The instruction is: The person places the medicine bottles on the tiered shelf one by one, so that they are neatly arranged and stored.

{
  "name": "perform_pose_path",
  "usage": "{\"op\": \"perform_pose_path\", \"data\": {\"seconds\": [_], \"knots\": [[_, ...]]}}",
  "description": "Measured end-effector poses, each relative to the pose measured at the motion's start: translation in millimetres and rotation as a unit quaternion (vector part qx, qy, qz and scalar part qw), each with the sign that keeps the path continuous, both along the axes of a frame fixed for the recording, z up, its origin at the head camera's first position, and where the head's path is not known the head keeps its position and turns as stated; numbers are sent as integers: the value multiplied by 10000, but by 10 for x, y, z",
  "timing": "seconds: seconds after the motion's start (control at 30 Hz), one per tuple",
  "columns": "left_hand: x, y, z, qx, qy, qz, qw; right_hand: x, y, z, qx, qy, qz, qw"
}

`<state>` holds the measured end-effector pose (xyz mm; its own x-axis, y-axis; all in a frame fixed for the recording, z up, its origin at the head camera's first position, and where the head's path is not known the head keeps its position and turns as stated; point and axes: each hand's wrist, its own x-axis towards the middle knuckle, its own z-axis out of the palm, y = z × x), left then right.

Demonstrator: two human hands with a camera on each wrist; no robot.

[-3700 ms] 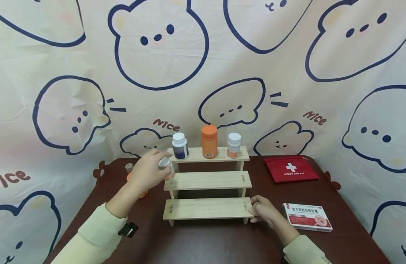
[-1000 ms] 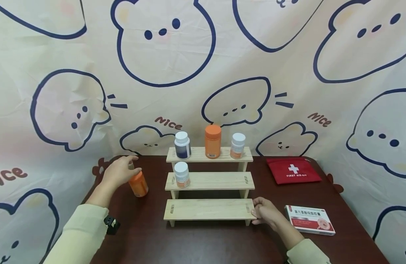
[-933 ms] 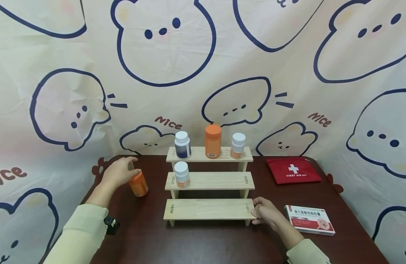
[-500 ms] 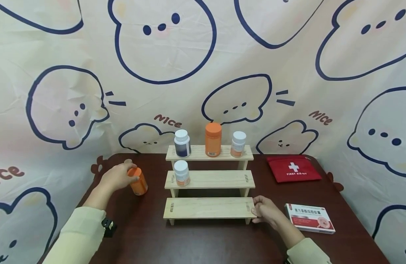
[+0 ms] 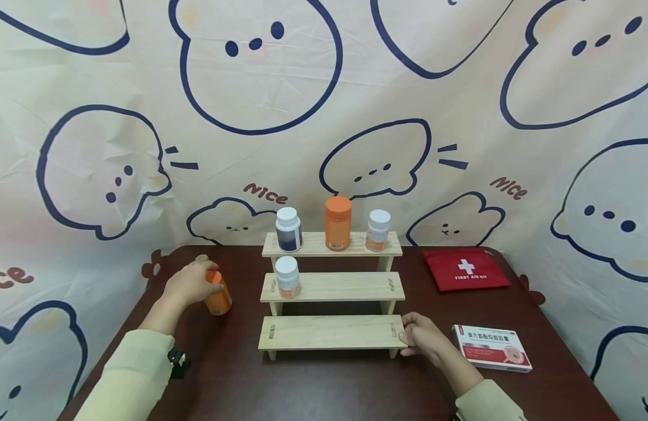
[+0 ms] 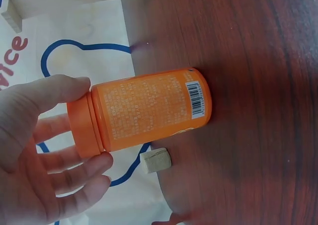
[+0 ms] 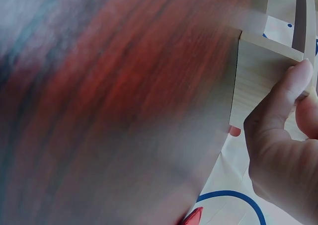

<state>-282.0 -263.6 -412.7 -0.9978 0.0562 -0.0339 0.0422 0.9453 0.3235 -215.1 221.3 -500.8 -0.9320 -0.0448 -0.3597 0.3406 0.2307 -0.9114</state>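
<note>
My left hand (image 5: pixel 189 285) grips the orange lid of an orange bottle (image 6: pixel 151 108) at the table's left side, thumb on one side and fingers on the other. The bottle stands close over the tabletop, slightly tilted in the head view. At the right end of a three-tier wooden shelf (image 5: pixel 331 332), my right hand (image 5: pixel 423 336) holds the lowest board, thumb on its edge. A white bottle with an orange-and-white label (image 5: pixel 288 277) stands on the middle tier's left end. The top tier bears a dark-labelled white bottle (image 5: pixel 289 230), a large orange bottle (image 5: pixel 338 223) and another white bottle (image 5: pixel 378 230).
A red first aid kit pouch (image 5: pixel 465 269) lies at the back right of the dark wooden table (image 5: pixel 324 389). Nearer, to the right of the right hand, is a red and white medicine box (image 5: pixel 491 348). A small beige block (image 6: pixel 155 161) sits behind the held bottle.
The left hand has set a white bottle on the middle tier, reached left, and closed its fingers round the orange bottle's lid. The right hand stays on the shelf.
</note>
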Motion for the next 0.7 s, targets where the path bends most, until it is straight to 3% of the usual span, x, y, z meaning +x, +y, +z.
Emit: {"op": "perform_pose_path", "data": {"seconds": [0.13, 0.3, 0.7], "knots": [[59, 3, 37, -27, -65, 27, 10000, -9, -1, -8, 0, -31, -31, 10000], [146, 2, 132, -24, 107, 45, 9999, -11, -15, -13, -29, 20, -102, 9999], [413, 206, 581, -44, 602, -43, 9982, -11, -13, -17, -37, 3, -202, 9998]]}}
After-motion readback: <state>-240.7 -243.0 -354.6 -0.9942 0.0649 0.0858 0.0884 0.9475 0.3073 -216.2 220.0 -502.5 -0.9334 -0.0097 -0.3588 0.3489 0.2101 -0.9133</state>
